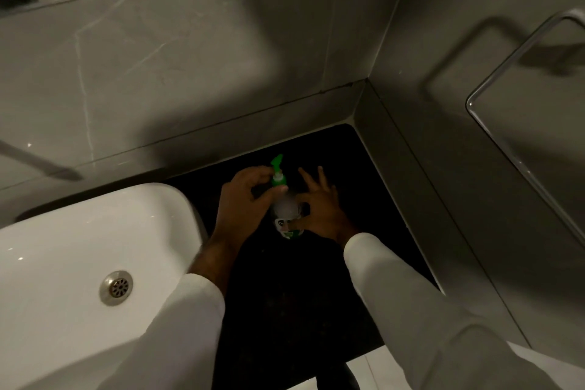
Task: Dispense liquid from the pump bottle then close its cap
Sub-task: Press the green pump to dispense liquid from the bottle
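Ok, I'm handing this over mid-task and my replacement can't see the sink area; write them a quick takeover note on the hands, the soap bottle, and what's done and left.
Left hand: fingers closed on the pump bottle's neck, just under the green pump head.
Right hand: steadying the pump bottle at its body, some fingers spread.
Bottle stands upright on the dark counter, right of the white sink.
Done: bottle gripped. Whether liquid has been dispensed cannot be told.
Left: dispense if needed, then close the cap.
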The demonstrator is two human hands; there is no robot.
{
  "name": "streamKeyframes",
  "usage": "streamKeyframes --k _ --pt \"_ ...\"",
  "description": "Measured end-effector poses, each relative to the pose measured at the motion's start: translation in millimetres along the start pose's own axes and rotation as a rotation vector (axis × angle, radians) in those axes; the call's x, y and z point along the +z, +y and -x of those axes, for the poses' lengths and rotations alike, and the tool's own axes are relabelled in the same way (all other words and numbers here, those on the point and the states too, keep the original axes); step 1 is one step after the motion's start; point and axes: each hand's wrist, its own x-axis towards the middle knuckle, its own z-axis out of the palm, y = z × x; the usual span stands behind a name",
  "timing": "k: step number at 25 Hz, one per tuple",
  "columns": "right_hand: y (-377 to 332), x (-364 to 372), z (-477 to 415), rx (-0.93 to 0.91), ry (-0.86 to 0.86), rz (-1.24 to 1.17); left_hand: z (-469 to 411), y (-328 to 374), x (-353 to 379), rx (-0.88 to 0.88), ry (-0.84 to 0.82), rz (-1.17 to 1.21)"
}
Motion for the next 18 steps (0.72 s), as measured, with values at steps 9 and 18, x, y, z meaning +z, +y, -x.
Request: streamKeyframes --k 9,18 --pt "-1.7 -9.4 4.6 -0.009 -0.029 -0.045 -5.3 20.6 -17.9 -0.088 0.284 0.438" --pt "-1.9 -6.4 -1.1 0.014 -0.040 -0.008 -5.4 2.1 2.0 -0.058 0.176 0.298"
